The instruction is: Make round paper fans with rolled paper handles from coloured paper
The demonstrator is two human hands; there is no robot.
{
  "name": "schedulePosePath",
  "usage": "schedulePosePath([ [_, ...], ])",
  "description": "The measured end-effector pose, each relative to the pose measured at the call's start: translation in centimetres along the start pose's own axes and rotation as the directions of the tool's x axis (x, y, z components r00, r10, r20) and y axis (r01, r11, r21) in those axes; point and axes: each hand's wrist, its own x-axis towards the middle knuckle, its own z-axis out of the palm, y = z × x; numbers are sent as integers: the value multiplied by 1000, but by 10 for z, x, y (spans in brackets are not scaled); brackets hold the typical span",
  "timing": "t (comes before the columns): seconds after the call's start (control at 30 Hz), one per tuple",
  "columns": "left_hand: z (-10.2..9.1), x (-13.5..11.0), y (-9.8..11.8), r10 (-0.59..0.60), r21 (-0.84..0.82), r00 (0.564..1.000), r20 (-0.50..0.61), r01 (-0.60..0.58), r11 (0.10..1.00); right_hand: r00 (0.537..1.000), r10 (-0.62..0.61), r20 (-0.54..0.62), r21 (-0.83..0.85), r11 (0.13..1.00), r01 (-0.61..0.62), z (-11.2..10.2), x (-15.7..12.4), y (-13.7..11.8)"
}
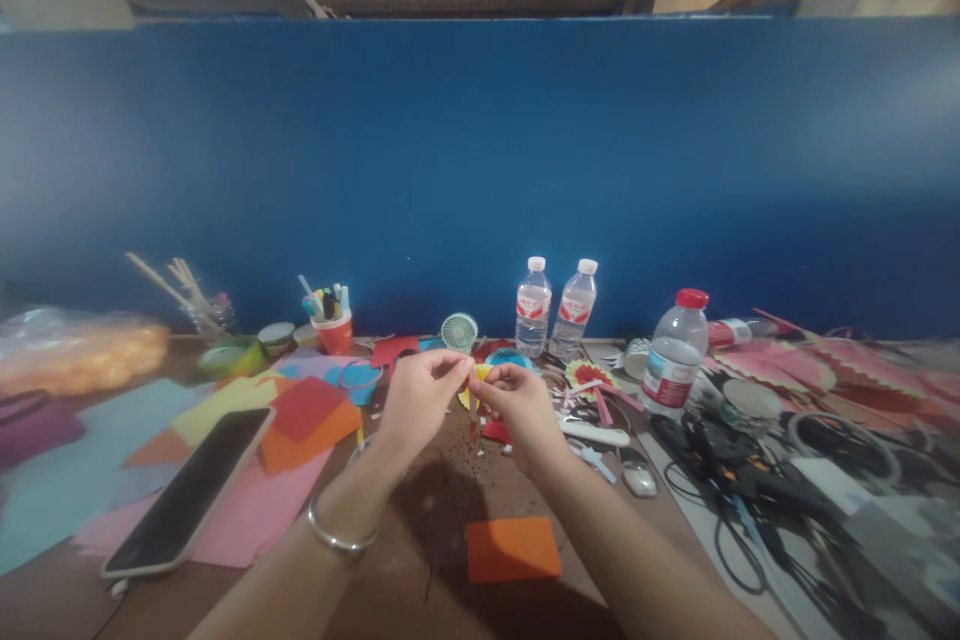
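We see our left hand (420, 398) and our right hand (517, 402) raised together over the brown wooden counter (420, 530), the fingers of both pinched shut on a small pleated yellow paper piece (477, 378) held between them. That paper piece sits just in front of the small mint-green desk fan (459, 331), which stands at the blue back wall. Right of the fan stand two clear plastic water bottles with white caps (553, 308), and farther right a larger clear bottle with a red cap (675, 350). Left of the fan is a red paper cup of pens (334, 325). Nearer us, well left of the fan, a black smartphone (187, 490) lies on loose coloured paper sheets (247, 510). An orange paper rectangle (514, 548) lies on the counter below our hands, near side of the fan. A silver bangle (341, 532) circles the left wrist
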Motion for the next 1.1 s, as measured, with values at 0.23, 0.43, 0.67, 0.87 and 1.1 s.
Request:
schedulePosePath([
  [0.23, -1, 1, -1, 38, 16, 999, 3, -38, 999, 997, 49, 63, 17, 999, -50, -3, 0, -5],
  [0.43, -1, 2, 0, 203, 233, 978, -49, -186, 954, 970, 209, 121, 197, 953, -230, -2, -5, -12],
  [0.67, -1, 0, 2, 105, 123, 993, -55, -97, 988, 975, 190, 119, 178, 962, -209, -1, -4, -6],
  [0.87, -3, 0, 1, 76, 71, 997, -28, -74, 995, 988, 127, 86, 151, 979, -139, -2, -1, -1],
  [1.1, -2, 0, 0, 67, 44, 998, -16, -66, 997, 993, 98, 70, 142, 984, -108, -1, -1, -2],
])
